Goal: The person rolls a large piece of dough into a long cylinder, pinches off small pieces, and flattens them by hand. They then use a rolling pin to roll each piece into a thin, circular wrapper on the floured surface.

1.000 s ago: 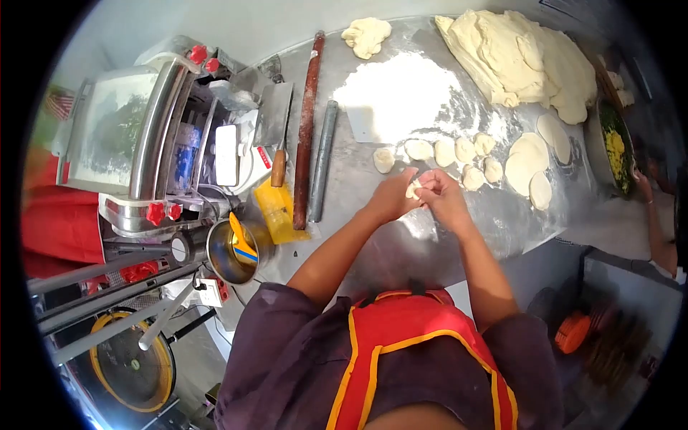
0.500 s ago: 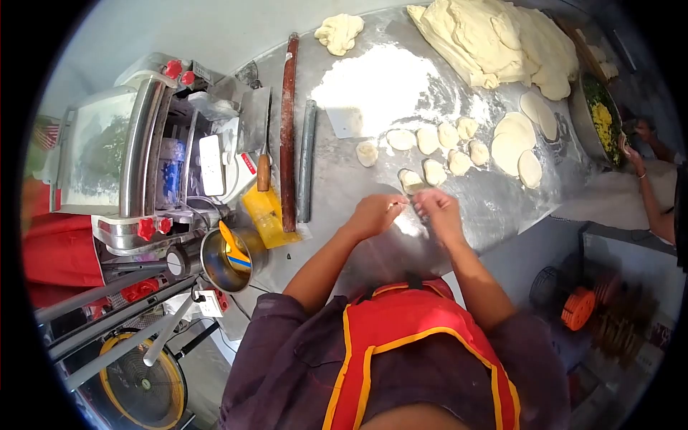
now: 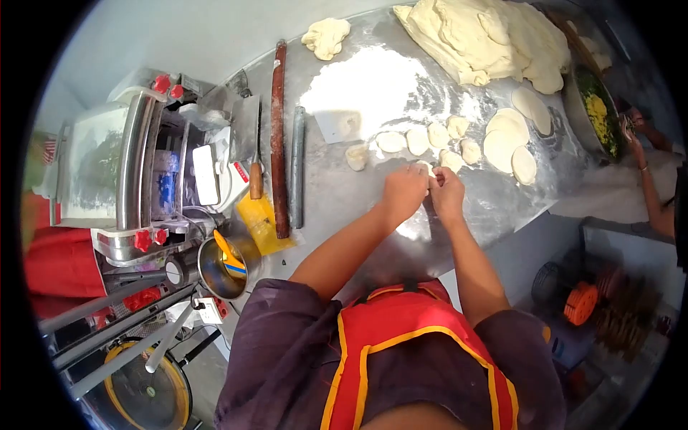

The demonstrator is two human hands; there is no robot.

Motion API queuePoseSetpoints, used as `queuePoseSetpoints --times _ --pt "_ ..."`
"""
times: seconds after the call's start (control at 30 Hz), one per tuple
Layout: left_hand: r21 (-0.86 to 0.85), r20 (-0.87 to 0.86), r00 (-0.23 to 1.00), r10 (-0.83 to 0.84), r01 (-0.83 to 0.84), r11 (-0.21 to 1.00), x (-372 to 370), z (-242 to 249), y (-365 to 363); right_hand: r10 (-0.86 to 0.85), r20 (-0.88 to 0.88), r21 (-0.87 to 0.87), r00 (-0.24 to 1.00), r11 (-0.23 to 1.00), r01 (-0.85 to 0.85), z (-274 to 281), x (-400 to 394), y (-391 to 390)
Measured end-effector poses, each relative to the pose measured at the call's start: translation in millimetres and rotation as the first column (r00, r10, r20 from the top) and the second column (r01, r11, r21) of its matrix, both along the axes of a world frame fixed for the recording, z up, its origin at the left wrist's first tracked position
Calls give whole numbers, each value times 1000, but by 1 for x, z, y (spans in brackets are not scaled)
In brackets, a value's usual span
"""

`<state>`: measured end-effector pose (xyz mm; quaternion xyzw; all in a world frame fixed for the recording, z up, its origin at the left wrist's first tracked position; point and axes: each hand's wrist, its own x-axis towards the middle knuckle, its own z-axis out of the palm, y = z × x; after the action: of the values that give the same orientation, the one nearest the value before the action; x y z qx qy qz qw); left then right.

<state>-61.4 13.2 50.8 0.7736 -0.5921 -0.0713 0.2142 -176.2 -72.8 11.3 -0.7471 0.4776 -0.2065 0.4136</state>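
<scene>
My left hand (image 3: 405, 192) and my right hand (image 3: 448, 193) are close together over the steel worktable, both with curled fingers. Between their fingertips is a small pale dough piece (image 3: 428, 169), mostly covered by the fingers. Just beyond the hands lie several more floured dough pieces (image 3: 418, 141) in loose rows. One dough piece (image 3: 356, 157) sits apart, to the left of my left hand. Flat dough rounds (image 3: 503, 136) overlap on the table to the right.
Loose flour (image 3: 365, 82) covers the table's middle, with a large dough mass (image 3: 487, 39) behind. On the left are a dark red rolling pin (image 3: 279, 143), a grey rod (image 3: 298, 168), a cleaver (image 3: 246, 125) and a dough roller machine (image 3: 136, 158). Another person's hand (image 3: 631, 132) is by a filling bowl (image 3: 591, 115).
Both hands have moved forward, from near the table's front edge onto the nearest dough pieces, and now grip one. The whole view has shifted slightly.
</scene>
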Motion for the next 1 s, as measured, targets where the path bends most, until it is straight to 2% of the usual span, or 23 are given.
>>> queuePoseSetpoints --times 0.17,0.27,0.37,0.43,0.63,0.73,0.77,0.83,0.9,0.93,1.0 --pt "100 56 998 -36 30 995 -8 -12 -16 -8 0 -38 1000 999 8 8 3 3" --pt "60 1 999 -34 34 998 -6 -13 -15 -1 46 -28 999 1000 2 7 3 5" --pt "67 44 998 -54 51 996 -6 -11 -17 0 60 12 998 1000 -1 9 5 4" --pt "-22 79 996 -32 34 999 -8 -19 -20 8 29 16 1000 1000 -8 9 7 2" --pt "-90 86 996 -35 43 995 -10 -31 -24 94 -102 -186 990 976 -112 13 7 -1" --pt "-61 92 995 -38 44 997 -10 -34 -23 119 -41 137 992 984 -112 38 -4 -6" --pt "-44 93 995 -38 42 998 -10 -35 -23 92 120 354 989 926 -129 41 -13 -8" --pt "32 -34 999 -7 8 999 -3 -31 -24 -66 386 701 920 669 -246 48 -34 -14" --pt "83 -168 986 19 -5 997 -1 -18 -21 -229 435 674 871 724 -146 58 -47 -20" --pt "95 -232 973 22 0 996 0 -3 -19 -200 374 629 906 772 -90 55 -55 -31" --pt "62 -377 926 15 10 998 3 2 -16 -219 341 625 914 780 -47 57 -59 -33"
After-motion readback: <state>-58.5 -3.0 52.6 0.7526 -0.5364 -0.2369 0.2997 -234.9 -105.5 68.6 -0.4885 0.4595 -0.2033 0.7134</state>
